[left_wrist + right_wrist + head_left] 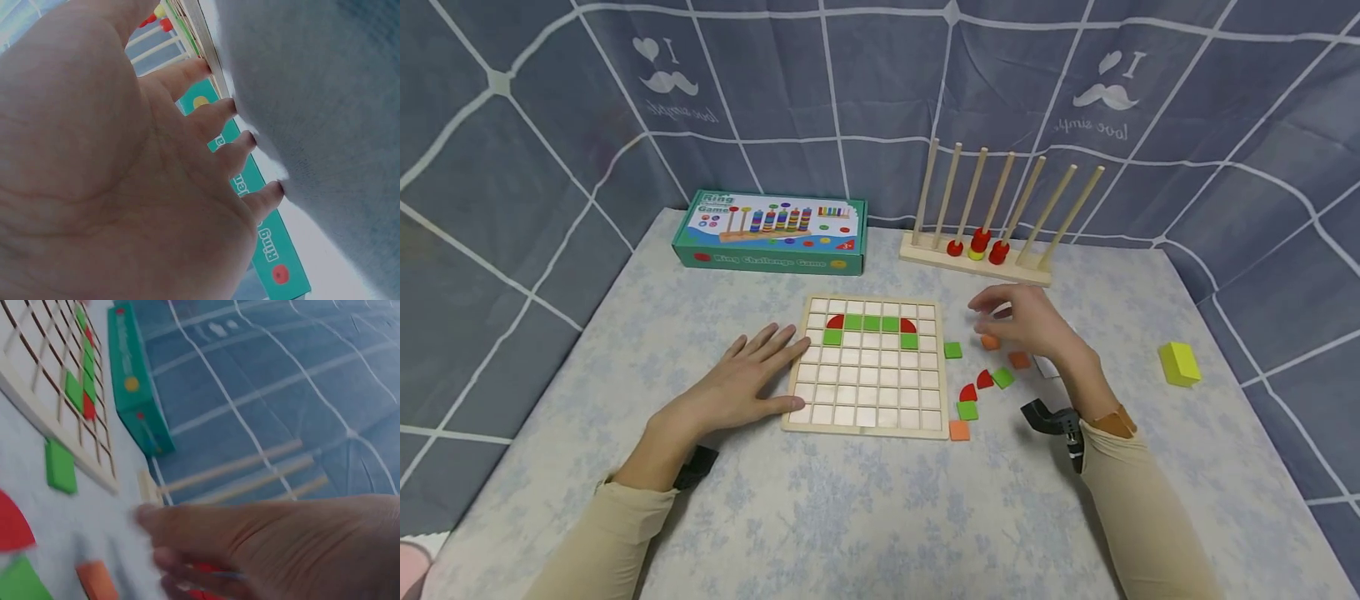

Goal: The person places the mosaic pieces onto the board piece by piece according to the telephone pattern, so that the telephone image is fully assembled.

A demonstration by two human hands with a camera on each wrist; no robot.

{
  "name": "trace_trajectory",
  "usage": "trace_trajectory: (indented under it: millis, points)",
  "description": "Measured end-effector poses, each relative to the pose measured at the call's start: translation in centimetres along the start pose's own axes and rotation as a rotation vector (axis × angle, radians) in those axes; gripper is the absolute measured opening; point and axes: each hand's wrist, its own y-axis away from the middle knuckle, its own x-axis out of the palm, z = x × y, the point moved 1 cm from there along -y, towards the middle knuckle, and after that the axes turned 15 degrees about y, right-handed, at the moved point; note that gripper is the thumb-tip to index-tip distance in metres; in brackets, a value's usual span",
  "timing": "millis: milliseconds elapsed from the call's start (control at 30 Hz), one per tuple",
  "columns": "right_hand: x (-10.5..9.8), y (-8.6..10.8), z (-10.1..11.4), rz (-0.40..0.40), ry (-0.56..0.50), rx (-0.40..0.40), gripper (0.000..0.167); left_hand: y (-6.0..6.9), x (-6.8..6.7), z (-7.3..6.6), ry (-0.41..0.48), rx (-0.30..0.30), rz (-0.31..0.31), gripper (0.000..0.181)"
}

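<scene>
The wooden grid board (867, 435) lies flat, with green squares (871, 323) and two red quarter-rounds (907, 325) in its upper cells. My left hand (730, 392) rests spread on the table, index finger and thumb touching the board's left edge; in the left wrist view its fingertips (232, 106) meet the surface. My right hand (1030, 321) hovers right of the board, over an orange square (991, 342), fingers bent loosely and nothing visible in them. Loose by the board's right side are green squares (967, 410), red quarter-rounds (984, 379) and orange squares (959, 430).
A green game box (767, 260) stands behind the board. To its right is a wooden rack (917, 249) of upright pegs, with red rings (997, 253) and a yellow ring (976, 255). A yellow block (1180, 364) sits at the far right. A grey cloth (880, 92) hangs behind.
</scene>
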Motion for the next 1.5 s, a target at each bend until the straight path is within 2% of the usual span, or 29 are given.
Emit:
trace_trajectory:
  millis: [133, 267, 467, 600, 767, 933, 1133, 1300, 1500]
  points:
    - [-0.2, 0.2, -1.2, 0.111, 0.045, 0.037, 0.034, 0.1, -0.1, -0.1, 0.003, -0.008, -0.007, 0.087]
    - [0.1, 0.1, -1.5, 0.152, 0.071, 0.035, 0.028, 0.1, -0.2, -0.1, 0.007, -0.013, -0.011, 0.088]
    - [0.6, -0.2, -1.4, 0.125, 0.102, 0.008, 0.018, 0.2, -0.2, 0.1, 0.01, -0.008, -0.013, 0.088]
    - [0.9, -0.4, -1.0, 0.061, 0.096, -0.017, 0.017, 0.2, -0.2, 0.2, 0.005, -0.006, -0.015, 0.088]
    - [1.7, -1.0, 2.2, -0.021, 0.032, -0.086, 0.018, 0.3, -0.4, 0.0, 0.005, -0.011, -0.016, 0.088]
    - [3.1, -1.9, 6.3, -0.03, -0.002, -0.172, 0.02, 0.2, -0.4, -0.1, 0.006, -0.004, -0.013, 0.087]
    - [4.9, -4.1, 10.1, -0.044, 0.055, -0.239, 0.02, 0.2, -0.1, 0.1, 0.012, -0.018, -0.011, 0.088]
    - [6.0, -5.2, 11.8, -0.049, 0.081, -0.258, 0.02, 0.2, 0.1, 0.1, 0.013, -0.02, -0.014, 0.088]
    - [6.8, -5.5, 12.3, -0.027, 0.047, -0.235, 0.021, 0.2, 0.0, 0.0, 0.017, -0.012, -0.014, 0.087]
